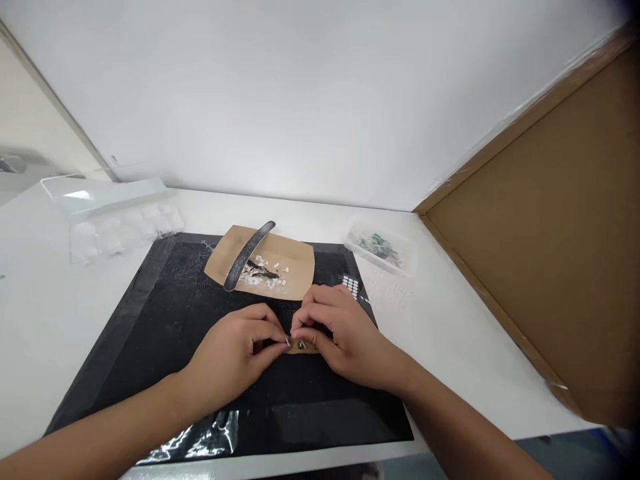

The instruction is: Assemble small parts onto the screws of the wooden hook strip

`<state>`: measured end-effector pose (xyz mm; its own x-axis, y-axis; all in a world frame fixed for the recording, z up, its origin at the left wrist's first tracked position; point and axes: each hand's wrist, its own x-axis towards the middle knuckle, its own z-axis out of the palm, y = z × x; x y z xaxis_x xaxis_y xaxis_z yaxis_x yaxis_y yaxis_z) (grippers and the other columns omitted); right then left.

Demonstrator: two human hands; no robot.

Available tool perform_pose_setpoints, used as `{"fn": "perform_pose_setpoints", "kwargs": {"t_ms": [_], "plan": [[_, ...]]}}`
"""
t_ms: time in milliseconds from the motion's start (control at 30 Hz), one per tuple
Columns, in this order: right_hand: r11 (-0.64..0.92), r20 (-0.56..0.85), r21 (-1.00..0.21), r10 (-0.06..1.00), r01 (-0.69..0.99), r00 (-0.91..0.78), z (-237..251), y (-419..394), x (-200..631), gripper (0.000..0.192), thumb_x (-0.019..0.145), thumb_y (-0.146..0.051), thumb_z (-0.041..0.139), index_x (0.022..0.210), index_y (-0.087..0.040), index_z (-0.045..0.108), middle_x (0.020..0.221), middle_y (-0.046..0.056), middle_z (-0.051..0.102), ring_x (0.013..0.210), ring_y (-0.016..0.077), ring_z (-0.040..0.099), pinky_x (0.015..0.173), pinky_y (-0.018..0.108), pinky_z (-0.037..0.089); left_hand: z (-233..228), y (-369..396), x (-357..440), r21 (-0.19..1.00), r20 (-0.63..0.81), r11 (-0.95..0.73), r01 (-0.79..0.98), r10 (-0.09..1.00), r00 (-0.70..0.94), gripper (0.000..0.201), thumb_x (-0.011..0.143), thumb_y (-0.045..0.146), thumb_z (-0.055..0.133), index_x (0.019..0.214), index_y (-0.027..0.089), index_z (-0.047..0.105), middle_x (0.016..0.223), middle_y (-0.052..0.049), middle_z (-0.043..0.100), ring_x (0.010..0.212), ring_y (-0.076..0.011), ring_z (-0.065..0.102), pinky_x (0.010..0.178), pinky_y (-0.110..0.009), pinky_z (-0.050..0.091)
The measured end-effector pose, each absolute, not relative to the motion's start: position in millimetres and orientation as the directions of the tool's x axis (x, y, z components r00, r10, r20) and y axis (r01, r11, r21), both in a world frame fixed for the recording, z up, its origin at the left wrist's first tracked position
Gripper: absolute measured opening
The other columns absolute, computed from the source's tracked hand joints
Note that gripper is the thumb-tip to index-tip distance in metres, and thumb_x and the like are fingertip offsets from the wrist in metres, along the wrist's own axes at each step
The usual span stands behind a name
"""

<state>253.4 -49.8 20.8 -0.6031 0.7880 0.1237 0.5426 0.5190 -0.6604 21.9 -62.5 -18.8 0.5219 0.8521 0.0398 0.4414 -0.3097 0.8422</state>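
My left hand (pixel 245 353) is closed in a pinch, with a tiny shiny silvery piece (pixel 288 341) at the tips of its thumb and index finger. Close beside it, my right hand (pixel 343 333) has its thumb and fingers bent together; what they hold, if anything, is hidden. Under both sets of fingertips lies a small tan strip (pixel 311 349) with another small dark, shiny piece (pixel 301 345) on it. A curved dark nail file (pixel 249 257) rests across a sheet of brown card (pixel 295 257) beyond my hands.
White scraps (pixel 273 283) and black bits litter the card. A black mat (pixel 165 320) covers the white table. A clear compartment case (pixel 125 230) stands left; a clear box (pixel 383 247) of greenish pieces stands right, near white oval stickers (pixel 350 285). A cardboard panel (pixel 540 233) borders the right.
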Motion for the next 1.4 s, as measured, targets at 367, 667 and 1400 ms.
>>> {"fn": "perform_pose_setpoints", "kwargs": {"t_ms": [367, 667, 1400], "plan": [[0.494, 0.082, -0.651, 0.801, 0.577, -0.593, 18, -53, 248, 0.012, 0.1, -0.022, 0.072, 0.088, -0.022, 0.07, 0.088, -0.001, 0.067, 0.089, 0.0181, 0.062, 0.084, 0.038, 0.034, -14, -62, 22, 0.828, 0.094, -0.367, 0.424, 0.836, 0.541, 0.017, 0.1, 0.023, 0.07, 0.094, 0.023, 0.086, 0.09, -0.002, 0.072, 0.078, -0.013, 0.065, 0.066, -0.024, 0.047], [0.429, 0.065, -0.629, 0.86, 0.648, -0.506, 21, -62, 243, 0.013, 0.097, -0.022, 0.075, 0.085, -0.024, 0.073, 0.086, 0.001, 0.069, 0.087, 0.0205, 0.062, 0.085, 0.041, 0.036, -11, -61, 23, 0.806, 0.055, -0.346, 0.481, 0.852, 0.52, 0.013, 0.097, 0.025, 0.075, 0.09, 0.025, 0.086, 0.089, -0.002, 0.072, 0.08, -0.0136, 0.066, 0.068, -0.023, 0.048], [0.381, 0.037, -0.618, 0.888, 0.687, -0.459, 13, -64, 241, 0.014, 0.097, -0.024, 0.077, 0.083, -0.027, 0.075, 0.084, 0.001, 0.071, 0.087, 0.0222, 0.061, 0.084, 0.043, 0.039, -14, -63, 24, 0.798, 0.085, -0.359, 0.483, 0.862, 0.499, 0.014, 0.097, 0.027, 0.075, 0.09, 0.024, 0.087, 0.086, -0.003, 0.073, 0.076, -0.0143, 0.066, 0.064, -0.024, 0.049]]}}
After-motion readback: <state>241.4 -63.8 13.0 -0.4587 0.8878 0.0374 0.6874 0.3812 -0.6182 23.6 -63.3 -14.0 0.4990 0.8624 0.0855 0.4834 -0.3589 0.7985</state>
